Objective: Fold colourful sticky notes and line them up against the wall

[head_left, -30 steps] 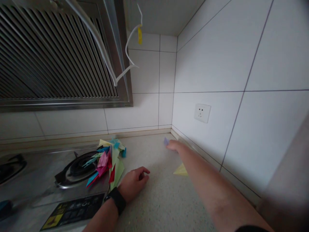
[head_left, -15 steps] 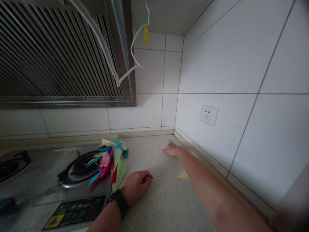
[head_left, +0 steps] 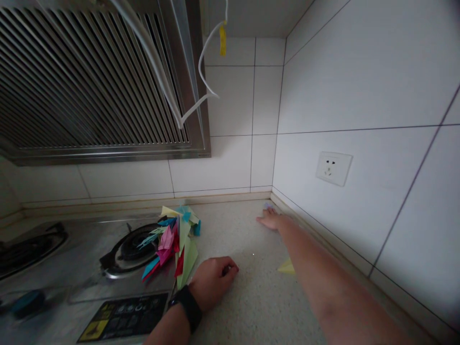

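My right hand (head_left: 269,219) reaches to the far corner of the counter, thumb and fingers apart. Its fingertips are at a small pale purple piece (head_left: 268,206), probably folded paper, partly hidden by the fingers. Nearer to me my left hand (head_left: 215,278) rests on the counter with its fingers curled. A speck of red shows at its fingertips, too small to name. Left of this hand lies a heap of folded coloured papers (head_left: 167,239), pink, red, green, blue and yellow. A yellow paper piece (head_left: 286,267) is partly covered by my right forearm.
The paper heap overlaps a gas stove (head_left: 82,268) with a black burner (head_left: 138,242). Above it hangs a range hood (head_left: 93,86), with a white cable (head_left: 201,62) dangling. A tiled wall with a socket (head_left: 334,168) closes off the right side.
The view has turned slightly left, so everything sits further right in the picture. My right hand's fingers look more spread at the purple piece. My left hand stays curled on the counter.
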Demonstrator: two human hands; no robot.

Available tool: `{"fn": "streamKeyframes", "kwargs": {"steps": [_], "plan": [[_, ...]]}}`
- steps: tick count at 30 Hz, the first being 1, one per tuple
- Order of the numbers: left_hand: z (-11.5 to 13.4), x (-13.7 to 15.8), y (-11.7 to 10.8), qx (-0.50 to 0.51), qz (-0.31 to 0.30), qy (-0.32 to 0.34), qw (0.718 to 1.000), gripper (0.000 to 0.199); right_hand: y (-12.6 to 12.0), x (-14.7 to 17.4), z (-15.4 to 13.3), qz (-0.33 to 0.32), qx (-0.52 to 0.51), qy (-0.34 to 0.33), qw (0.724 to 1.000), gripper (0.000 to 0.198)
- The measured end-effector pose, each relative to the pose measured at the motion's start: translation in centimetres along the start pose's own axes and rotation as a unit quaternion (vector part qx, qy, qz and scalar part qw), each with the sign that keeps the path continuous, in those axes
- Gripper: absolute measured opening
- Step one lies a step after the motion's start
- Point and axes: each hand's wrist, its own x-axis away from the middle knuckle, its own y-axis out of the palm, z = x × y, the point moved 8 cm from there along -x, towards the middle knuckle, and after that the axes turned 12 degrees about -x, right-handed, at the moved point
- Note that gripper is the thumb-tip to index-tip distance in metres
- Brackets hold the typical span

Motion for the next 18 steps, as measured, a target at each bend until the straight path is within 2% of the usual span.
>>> {"fn": "streamKeyframes", "kwargs": {"steps": [6,10,13,18], "plan": [[-0.2,-0.2,0.1,0.005,0.006,-0.002,1.000,0.030,-0.6,-0.3,1.4,-0.020,0.004,0.004,1.000,0.081],[-0.4,-0.2,0.2,0.002,0.008,-0.006,1.000,0.030,-1.1,-0.2,1.6,-0.020,0.008,0.015,1.000,0.088],[-0.4,-0.2,0.2,0.000,0.009,-0.005,1.000,0.031,-1.2,0.1,0.8,-0.036,0.011,0.014,0.999,0.091],[-0.2,-0.1,0.1,-0.003,0.009,-0.002,1.000,0.032,-1.3,1.0,-1.7,-0.050,0.020,-0.028,0.998,0.091]]}}
